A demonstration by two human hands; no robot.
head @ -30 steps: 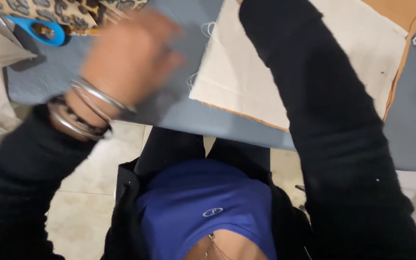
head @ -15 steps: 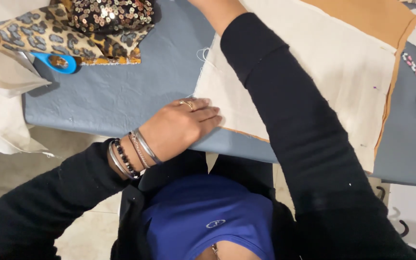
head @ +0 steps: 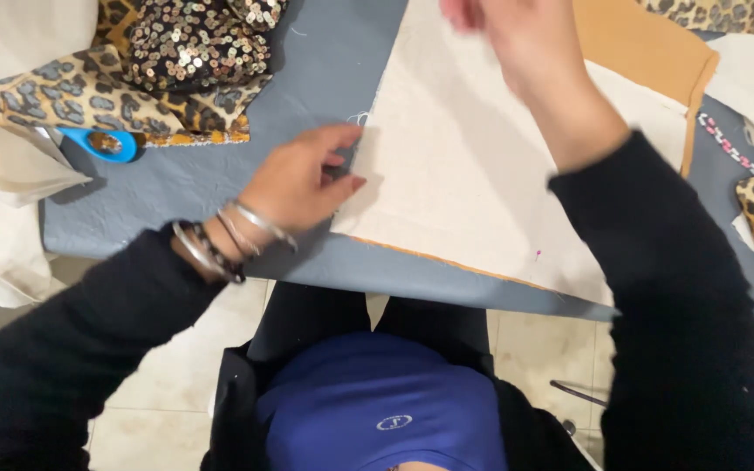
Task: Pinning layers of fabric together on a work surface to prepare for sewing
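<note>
My left hand [head: 294,183] has slid up, fingertips now pinching the cream cloth [head: 473,174] edge (centre frame); right hand [head: 517,35] blurred, grip unclear.

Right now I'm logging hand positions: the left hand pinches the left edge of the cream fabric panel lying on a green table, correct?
Not quite. In the head view the left hand does pinch the cream fabric panel at its left edge, but the table is grey-blue, not green.
</note>
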